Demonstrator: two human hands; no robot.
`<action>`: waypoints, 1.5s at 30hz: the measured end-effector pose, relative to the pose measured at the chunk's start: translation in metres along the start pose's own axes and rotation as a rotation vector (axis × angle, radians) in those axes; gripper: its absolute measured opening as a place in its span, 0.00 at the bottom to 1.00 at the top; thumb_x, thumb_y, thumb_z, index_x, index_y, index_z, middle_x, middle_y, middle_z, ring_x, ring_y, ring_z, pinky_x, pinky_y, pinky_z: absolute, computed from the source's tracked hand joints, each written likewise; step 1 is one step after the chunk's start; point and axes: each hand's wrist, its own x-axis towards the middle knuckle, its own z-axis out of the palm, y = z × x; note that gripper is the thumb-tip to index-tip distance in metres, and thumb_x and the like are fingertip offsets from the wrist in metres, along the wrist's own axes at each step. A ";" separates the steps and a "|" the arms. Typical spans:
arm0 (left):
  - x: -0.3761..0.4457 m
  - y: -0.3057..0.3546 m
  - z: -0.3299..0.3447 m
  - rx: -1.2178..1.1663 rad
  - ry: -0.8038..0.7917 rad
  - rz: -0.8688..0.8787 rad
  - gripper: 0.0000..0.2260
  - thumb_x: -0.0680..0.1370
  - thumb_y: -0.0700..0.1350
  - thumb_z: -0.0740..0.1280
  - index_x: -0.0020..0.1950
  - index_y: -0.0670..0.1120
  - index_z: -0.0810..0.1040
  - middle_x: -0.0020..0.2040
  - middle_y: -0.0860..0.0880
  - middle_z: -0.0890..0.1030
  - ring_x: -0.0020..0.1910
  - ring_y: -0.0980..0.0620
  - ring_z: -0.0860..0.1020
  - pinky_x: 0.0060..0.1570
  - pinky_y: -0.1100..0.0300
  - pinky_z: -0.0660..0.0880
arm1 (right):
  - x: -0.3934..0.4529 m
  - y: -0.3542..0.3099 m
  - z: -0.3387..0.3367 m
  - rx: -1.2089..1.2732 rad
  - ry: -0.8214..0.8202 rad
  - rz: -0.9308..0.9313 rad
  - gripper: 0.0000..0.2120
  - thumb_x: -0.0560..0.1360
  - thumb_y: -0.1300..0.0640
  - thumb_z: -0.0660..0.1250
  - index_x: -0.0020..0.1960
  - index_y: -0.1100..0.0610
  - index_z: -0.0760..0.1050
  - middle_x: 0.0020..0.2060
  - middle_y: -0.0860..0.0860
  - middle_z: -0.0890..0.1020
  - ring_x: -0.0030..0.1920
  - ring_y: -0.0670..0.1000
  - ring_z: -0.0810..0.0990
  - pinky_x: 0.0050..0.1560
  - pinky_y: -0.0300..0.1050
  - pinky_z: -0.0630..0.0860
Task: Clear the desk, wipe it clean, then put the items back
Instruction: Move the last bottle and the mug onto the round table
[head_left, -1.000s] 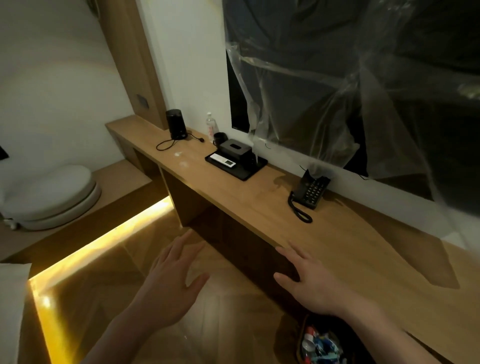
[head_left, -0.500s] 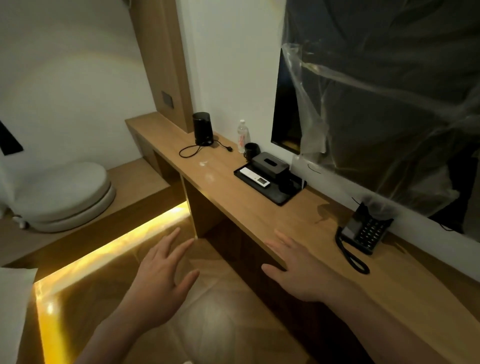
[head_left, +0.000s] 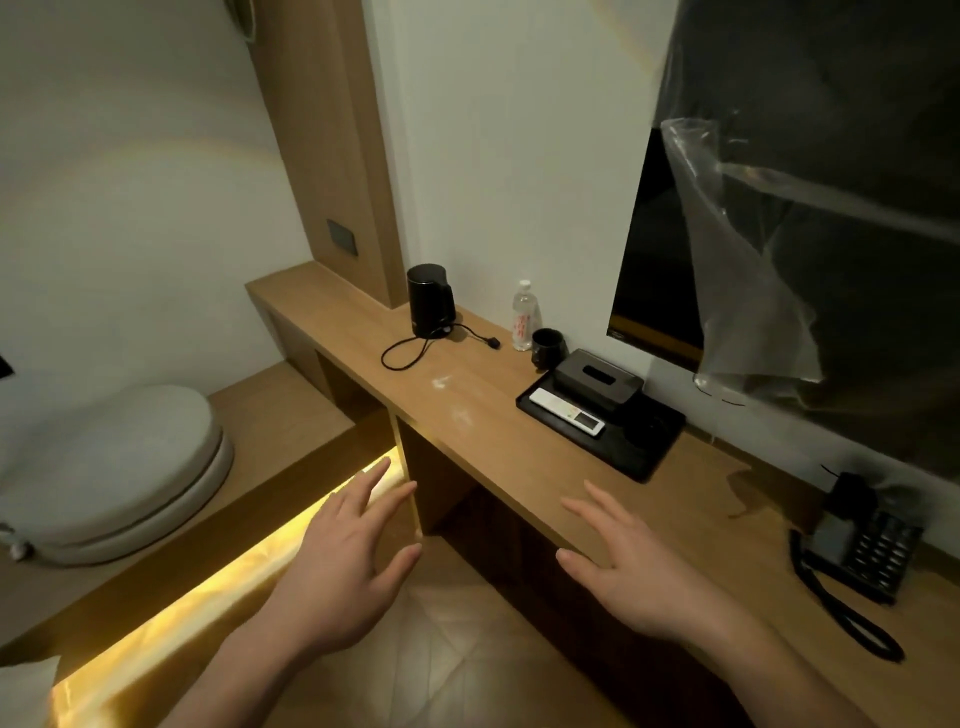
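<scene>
**Bench still loaded; approach closing**

My left hand (head_left: 343, 566) hovers off the bench (head_left: 498, 415) edge, fingers spread, empty. Kettle (head_left: 430, 301), bottle (head_left: 523, 314), tray (head_left: 644, 447) now nearer than a second ago. Right hand (head_left: 628, 566) spread, empty. Clearing not begun.

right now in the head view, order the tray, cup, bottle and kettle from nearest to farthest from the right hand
From the right hand:
1. Black tray, just ahead on the desk.
2. Black cup, behind the tray.
3. Water bottle, by the wall.
4. Black kettle, far left.
</scene>
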 end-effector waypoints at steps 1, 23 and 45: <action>0.014 -0.006 -0.005 0.002 0.001 0.002 0.29 0.79 0.68 0.59 0.80 0.68 0.55 0.83 0.63 0.44 0.83 0.54 0.47 0.81 0.48 0.54 | 0.015 -0.004 -0.003 0.004 0.009 0.006 0.32 0.80 0.37 0.62 0.80 0.34 0.52 0.80 0.33 0.43 0.82 0.47 0.47 0.79 0.59 0.59; 0.339 -0.096 -0.027 -0.018 -0.050 -0.078 0.29 0.80 0.64 0.64 0.80 0.64 0.60 0.83 0.61 0.50 0.81 0.55 0.55 0.80 0.51 0.57 | 0.366 -0.006 -0.078 0.029 0.009 -0.027 0.33 0.79 0.34 0.62 0.81 0.37 0.55 0.82 0.39 0.48 0.81 0.47 0.54 0.79 0.50 0.58; 0.748 -0.006 0.019 0.042 -0.329 0.526 0.34 0.79 0.53 0.70 0.82 0.56 0.57 0.83 0.54 0.50 0.71 0.45 0.74 0.69 0.48 0.75 | 0.640 0.037 -0.058 0.740 0.260 0.698 0.35 0.79 0.46 0.69 0.81 0.51 0.59 0.74 0.52 0.73 0.64 0.54 0.78 0.62 0.50 0.77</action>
